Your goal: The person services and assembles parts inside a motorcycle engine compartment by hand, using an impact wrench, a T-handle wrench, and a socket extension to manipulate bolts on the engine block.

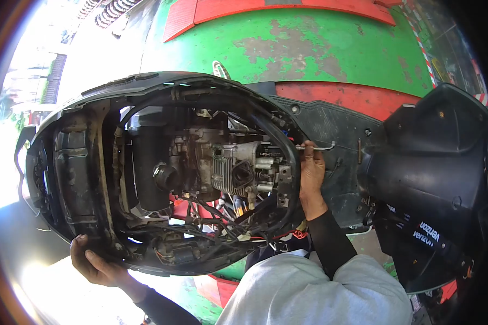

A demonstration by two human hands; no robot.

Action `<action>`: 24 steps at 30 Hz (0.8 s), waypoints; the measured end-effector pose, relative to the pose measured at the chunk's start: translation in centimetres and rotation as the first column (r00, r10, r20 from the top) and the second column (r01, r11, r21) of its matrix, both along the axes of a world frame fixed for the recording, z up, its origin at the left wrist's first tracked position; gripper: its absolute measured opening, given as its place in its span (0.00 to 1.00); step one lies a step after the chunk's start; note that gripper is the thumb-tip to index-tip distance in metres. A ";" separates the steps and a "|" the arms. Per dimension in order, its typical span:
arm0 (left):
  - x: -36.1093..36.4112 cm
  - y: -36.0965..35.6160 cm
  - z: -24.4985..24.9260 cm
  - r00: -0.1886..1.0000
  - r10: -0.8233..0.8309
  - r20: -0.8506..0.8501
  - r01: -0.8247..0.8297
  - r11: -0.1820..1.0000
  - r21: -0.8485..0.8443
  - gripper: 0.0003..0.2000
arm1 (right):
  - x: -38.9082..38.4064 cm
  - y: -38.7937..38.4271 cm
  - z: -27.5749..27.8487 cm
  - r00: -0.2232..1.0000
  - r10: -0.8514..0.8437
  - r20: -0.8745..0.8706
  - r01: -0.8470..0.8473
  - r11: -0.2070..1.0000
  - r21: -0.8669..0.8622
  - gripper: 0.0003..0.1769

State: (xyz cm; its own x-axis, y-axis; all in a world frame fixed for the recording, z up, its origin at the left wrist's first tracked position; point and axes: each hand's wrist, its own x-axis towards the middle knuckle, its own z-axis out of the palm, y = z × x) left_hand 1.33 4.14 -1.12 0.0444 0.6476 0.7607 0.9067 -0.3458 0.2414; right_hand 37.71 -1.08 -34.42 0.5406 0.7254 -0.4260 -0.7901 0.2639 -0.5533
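Observation:
A scooter (81, 86) stands before me with its engine bay exposed. My right hand (312, 173) reaches to the front of the bay, its fingers closed around a thin L-shaped wrench (322, 148). The wrench's bent end points right; its shaft runs left toward the engine's cylinder head (263, 168), and where its tip sits I cannot make out. Left of the head are the cooling fins (222, 176) and a large black airbox (146, 179). At the scooter's rear lower edge, my left hand (100, 268) grips the rim of the body panel (62, 230) with curled fingers.
Wiring (217, 222) hangs along the near side of the bay. To the right are the black footboard (331, 130) and front fairing (428, 173). Red lift platforms (233, 11) lie on the worn green floor (363, 54). Coil springs (114, 12) show at upper left.

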 end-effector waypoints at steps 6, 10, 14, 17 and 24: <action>-0.8 0.0 0.1 0.996 0.007 -0.090 -0.010 1.000 -0.027 0.18 | 0.5 1.1 4.6 0.995 -0.040 -0.092 0.047 0.996 0.073 0.17; -0.5 0.0 0.2 0.996 -0.004 -0.090 0.002 1.000 -0.024 0.17 | 0.3 -0.1 0.4 0.986 0.064 0.153 -0.070 0.997 0.033 0.20; -0.9 -0.1 0.4 0.988 -0.004 -0.154 0.001 1.000 -0.019 0.18 | 0.5 1.2 3.8 0.999 -0.025 -0.034 0.027 0.997 0.067 0.20; -0.8 0.0 0.3 0.990 -0.003 -0.143 0.001 1.000 -0.016 0.18 | 0.0 1.9 5.5 0.997 -0.071 -0.010 0.071 0.996 0.046 0.21; -0.7 -0.2 0.2 0.993 0.017 -0.120 -0.018 1.000 -0.010 0.18 | 0.6 1.6 4.1 1.000 0.006 -0.003 -0.005 0.997 0.075 0.21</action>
State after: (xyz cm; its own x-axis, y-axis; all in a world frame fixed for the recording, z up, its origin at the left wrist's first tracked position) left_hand 0.62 3.91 -0.87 0.1234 0.6570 0.7437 0.9351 -0.3278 0.1344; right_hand 38.28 0.50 -30.34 0.5353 0.7584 -0.3719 -0.7934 0.3003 -0.5295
